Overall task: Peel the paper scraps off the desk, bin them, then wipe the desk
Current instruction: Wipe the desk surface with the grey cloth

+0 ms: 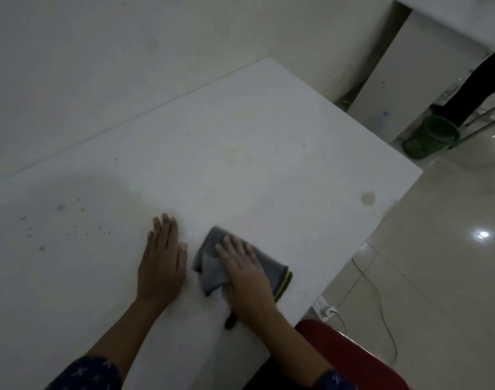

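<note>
Sleeves point(86, 372), dark with a pale print, sit at the bottom edge, both forearms out over the white bench point(240, 130). Left hand point(160, 266) lies flat on the bare top, fingers point(167, 232) straight and close together, holding nothing, just bracing. Right hand point(247, 273) is flat on the grey cloth point(209, 254), its fingers straight and spread, pressing the cloth down rather than gripping it. Cloth is bunched, just beside the left thumb, dark hem with a yellow-green stripe poking out on the right. Small black thing point(231, 322) under the right wrist, can't tell what. No paper scraps that I can make out on the bench, so I judge peeling and binning done and wiping in hand. Green bin point(432, 139) stands on the floor well past the far right corner. Left to clean: brownish stain point(368, 198) near the right edge, faint mark point(235, 156) mid-bench, scatter of specks point(60, 208) far left. Next move, I'd say: push the cloth forward and right to the stain with steady pressure, then sweep left to the specks; left hand must lift clear first. Red chair point(350, 358) lower right.
</note>
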`<state>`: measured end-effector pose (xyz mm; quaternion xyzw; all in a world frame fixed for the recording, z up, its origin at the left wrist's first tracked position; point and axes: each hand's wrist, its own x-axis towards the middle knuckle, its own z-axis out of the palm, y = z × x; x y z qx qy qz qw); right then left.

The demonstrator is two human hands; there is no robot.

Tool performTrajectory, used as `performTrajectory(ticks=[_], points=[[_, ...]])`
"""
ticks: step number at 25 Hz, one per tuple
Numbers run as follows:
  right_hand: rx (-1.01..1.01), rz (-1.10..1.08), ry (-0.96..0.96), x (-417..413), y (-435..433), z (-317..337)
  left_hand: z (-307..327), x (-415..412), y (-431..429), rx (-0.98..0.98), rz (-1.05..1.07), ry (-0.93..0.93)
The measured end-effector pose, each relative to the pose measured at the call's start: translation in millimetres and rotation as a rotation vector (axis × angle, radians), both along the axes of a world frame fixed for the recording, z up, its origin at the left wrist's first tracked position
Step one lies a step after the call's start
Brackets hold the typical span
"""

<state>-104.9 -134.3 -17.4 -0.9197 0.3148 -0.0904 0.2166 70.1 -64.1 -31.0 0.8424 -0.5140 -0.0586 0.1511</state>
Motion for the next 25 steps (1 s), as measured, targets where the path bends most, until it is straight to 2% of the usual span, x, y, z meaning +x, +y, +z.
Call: performTrajectory(ticks=[2,5,7,10,12,14,16,17,21,25], points=[[0.081,-0.149,-0.026,-4.4,-53.6,5.7,0.8,-3.6,-4.9,0.013,-0.02,0.007],[0.031,-0.401,-0.042,-27.1,-162.7,9.9,3.6,-6.3,-8.4,-0.002,-0.001,-0.001],[0.069,-0.505,-0.023,-43.6,-214.0,21.1,4.6,-5.6,-8.3,-0.003,-0.002,0.007],[0.057,-0.522,0.024,-33.7,-205.9,40.9,5.0,-4.9,-9.6,-0.01,-0.001,-0.006],[-0.072,-0.283,0.038,-11.0,-147.0,43.5,4.7,-2.9,-14.7,-0.002,0.018,-0.002],[-0.136,0.117,0.05,14.2,-77.1,31.3,0.4,9.2,-26.0,-0.02,0.058,0.018],[-0.017,0.424,0.109,38.3,-47.2,22.7,-2.3,26.7,-42.9,-0.023,0.073,0.035],[0.052,0.44,0.088,48.1,-58.0,18.5,-4.0,35.2,-52.3,-0.032,0.069,0.028],[0.122,-0.005,0.001,64.0,-174.3,11.5,3.0,56.5,-85.6,-0.064,0.14,0.071],[0.12,-0.441,-0.048,42.2,-286.5,17.1,3.7,60.9,-94.3,-0.061,0.172,0.056]])
